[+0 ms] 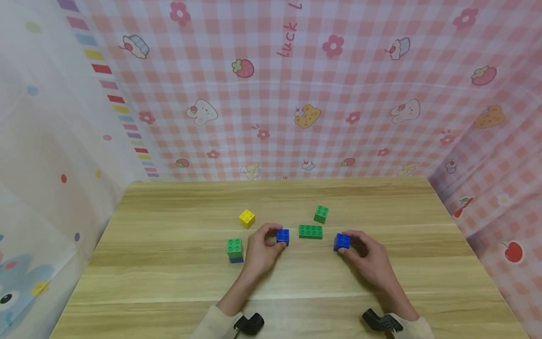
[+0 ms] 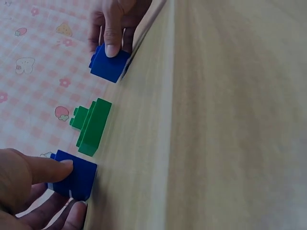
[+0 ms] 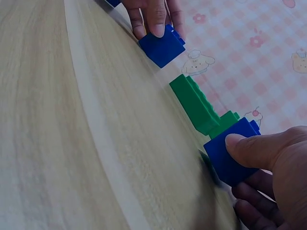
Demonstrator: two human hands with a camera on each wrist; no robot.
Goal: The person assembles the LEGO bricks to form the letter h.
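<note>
blue blocks are held, one in each hand. the left blue block (image 1: 282, 237) is pinched by the left hand (image 1: 261, 252), the thumb set against its near side and the fingers bent round the far side — parted only by the block's own width. the right blue block (image 1: 342, 242) is gripped likewise by the right hand (image 1: 371, 261), between thumb and curled fingers. on both, the studs are turned up; whether either is touching the table (image 1: 169, 212) cannot be told. between the two hands a long green block (image 1: 310, 231) is laid, with a small green block (image 1: 321, 214) set just beyond its right end. past the left hand a yellow block (image 1: 247, 218) is placed cornerwise, and beside that wrist a stack (image 1: 235, 249) is stood — green on blue.
</note>
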